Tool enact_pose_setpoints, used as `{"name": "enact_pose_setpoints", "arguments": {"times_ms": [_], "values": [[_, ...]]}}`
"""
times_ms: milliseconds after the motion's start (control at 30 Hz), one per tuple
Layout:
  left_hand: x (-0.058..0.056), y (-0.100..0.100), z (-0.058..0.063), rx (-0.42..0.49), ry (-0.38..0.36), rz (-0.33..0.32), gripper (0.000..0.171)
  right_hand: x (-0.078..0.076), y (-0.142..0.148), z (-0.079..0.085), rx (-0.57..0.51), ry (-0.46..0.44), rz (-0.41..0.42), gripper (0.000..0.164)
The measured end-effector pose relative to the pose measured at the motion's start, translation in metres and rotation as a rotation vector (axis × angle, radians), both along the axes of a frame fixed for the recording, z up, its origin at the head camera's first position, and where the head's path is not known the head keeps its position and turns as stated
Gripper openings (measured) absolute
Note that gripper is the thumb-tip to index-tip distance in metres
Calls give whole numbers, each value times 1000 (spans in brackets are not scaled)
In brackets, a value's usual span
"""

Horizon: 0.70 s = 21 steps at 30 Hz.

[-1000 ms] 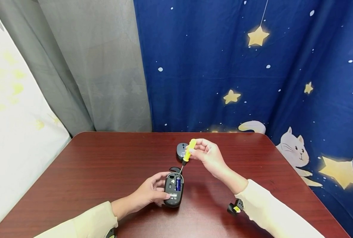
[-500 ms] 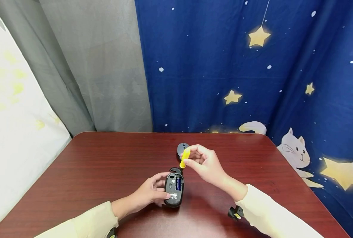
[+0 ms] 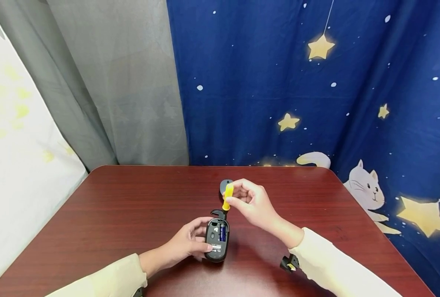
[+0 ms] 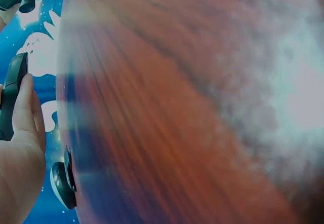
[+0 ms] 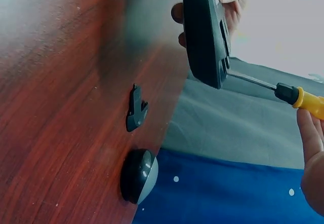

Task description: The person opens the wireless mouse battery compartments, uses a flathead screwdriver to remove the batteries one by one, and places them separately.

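My left hand (image 3: 186,241) holds a dark computer mouse (image 3: 215,239) above the table, its underside facing me. A blue battery (image 3: 222,233) sits in its uncovered battery bay. My right hand (image 3: 255,206) pinches the yellow handle of a screwdriver (image 3: 227,198). In the right wrist view, the tip of the screwdriver (image 5: 253,80) meets the far end of the held mouse (image 5: 205,36), by an opening. Whether the tip touches a screw is too small to tell. The left wrist view catches only the edge of the mouse (image 4: 12,97) beside my left hand (image 4: 23,158).
A black battery cover (image 5: 134,110) lies on the reddish-brown table (image 3: 149,194) beyond the held mouse. Farther back rests a second mouse (image 5: 139,177), partly hidden by my right hand in the head view. Grey and blue star-patterned curtains (image 3: 257,82) hang behind the table.
My right hand has come down and slightly left with the screwdriver, whose handle now stands more upright and nearer the mouse. My left hand and the mouse have barely moved.
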State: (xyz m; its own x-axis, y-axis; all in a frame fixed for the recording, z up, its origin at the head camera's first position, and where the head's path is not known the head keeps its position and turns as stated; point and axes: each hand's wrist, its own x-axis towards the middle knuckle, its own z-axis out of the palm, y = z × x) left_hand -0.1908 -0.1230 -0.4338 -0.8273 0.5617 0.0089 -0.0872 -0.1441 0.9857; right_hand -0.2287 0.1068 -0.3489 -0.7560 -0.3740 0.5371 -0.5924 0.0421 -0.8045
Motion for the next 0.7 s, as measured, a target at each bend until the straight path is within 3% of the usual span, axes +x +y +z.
{"name": "enact_pose_setpoints", "arguments": {"times_ms": [400, 700], "values": [[2, 1, -2, -36, 4, 4, 75, -32, -2, 0, -96, -426, -108, 22], [4, 1, -1, -21, 47, -17, 73, -47, -2, -15, -110, -642, -160, 10]]}}
